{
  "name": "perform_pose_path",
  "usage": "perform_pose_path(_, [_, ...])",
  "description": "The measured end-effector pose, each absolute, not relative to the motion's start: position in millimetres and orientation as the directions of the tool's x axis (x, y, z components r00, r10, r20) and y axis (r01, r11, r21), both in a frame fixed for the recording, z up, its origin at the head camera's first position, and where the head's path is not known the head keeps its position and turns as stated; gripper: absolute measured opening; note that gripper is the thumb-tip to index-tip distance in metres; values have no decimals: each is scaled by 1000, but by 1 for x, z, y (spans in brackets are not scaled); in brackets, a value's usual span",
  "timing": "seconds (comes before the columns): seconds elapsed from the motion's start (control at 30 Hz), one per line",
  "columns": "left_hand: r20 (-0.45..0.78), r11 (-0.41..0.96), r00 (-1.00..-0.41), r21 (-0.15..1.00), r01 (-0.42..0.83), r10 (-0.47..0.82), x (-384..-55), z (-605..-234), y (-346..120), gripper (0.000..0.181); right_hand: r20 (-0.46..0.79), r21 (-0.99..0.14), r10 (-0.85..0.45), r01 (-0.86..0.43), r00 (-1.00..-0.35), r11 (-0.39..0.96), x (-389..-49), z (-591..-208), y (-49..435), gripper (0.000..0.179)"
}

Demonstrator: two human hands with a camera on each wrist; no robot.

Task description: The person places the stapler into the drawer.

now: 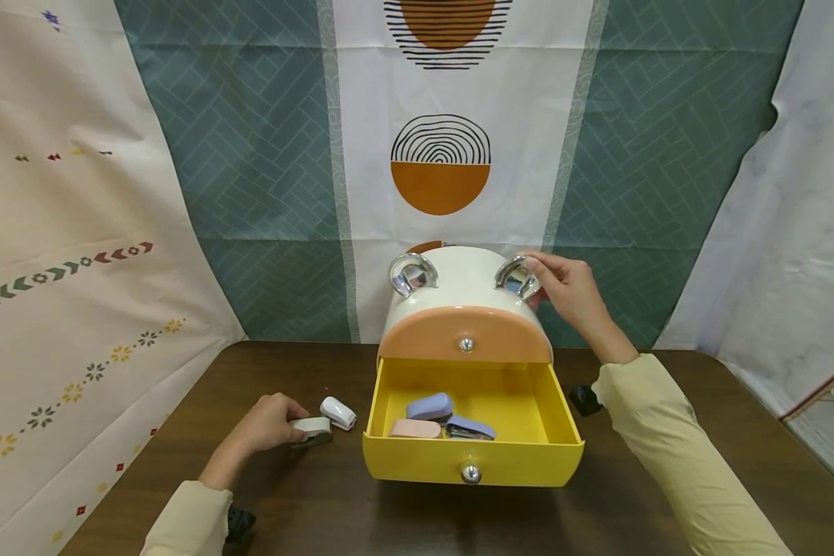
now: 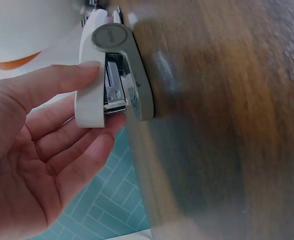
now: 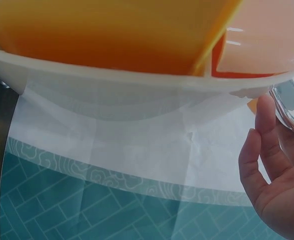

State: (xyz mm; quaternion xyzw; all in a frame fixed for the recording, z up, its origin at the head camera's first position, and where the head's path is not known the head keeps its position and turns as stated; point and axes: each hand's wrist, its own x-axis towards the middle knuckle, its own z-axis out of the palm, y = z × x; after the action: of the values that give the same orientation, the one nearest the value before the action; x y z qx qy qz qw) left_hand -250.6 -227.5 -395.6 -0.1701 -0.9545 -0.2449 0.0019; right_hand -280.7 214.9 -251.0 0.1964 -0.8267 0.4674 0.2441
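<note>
My left hand [image 1: 264,423] grips a white-and-grey stapler [image 2: 90,97] low at the table, thumb on one side and fingers on the other. Its grey base rests against the tabletop in the left wrist view. Close by lies a second white stapler [image 1: 338,413]. My right hand [image 1: 571,292] holds the right chrome ear [image 1: 504,273] of a white animal-shaped drawer box [image 1: 459,282]. The box's lower yellow drawer [image 1: 417,466] is pulled out. Inside it lie a blue stapler [image 1: 428,406], a pink stapler [image 1: 415,429] and another blue one [image 1: 469,428].
An orange upper drawer [image 1: 466,328] is closed, with a round silver knob. The dark wooden table [image 1: 292,510] carries everything. Behind it hangs a patterned teal-and-white cloth [image 1: 264,154], and a cream embroidered cloth [image 1: 76,232] covers the left side.
</note>
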Motion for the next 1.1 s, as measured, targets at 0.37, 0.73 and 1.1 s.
perform_pose_path(0.37, [87, 825, -942, 461, 328, 325, -246, -392, -227, 18, 589, -677, -94, -554, -803, 484, -281, -252, 213, 35])
perform_pose_path(0.73, [120, 805, -937, 483, 345, 329, -240, -376, -228, 17, 595, -669, -95, -557, -798, 493, -280, -251, 214, 35])
perform_pose_path(1.1, [195, 789, -930, 492, 368, 313, -235, -355, -234, 19, 585, -676, -84, -543, -806, 499, -281, -250, 214, 38])
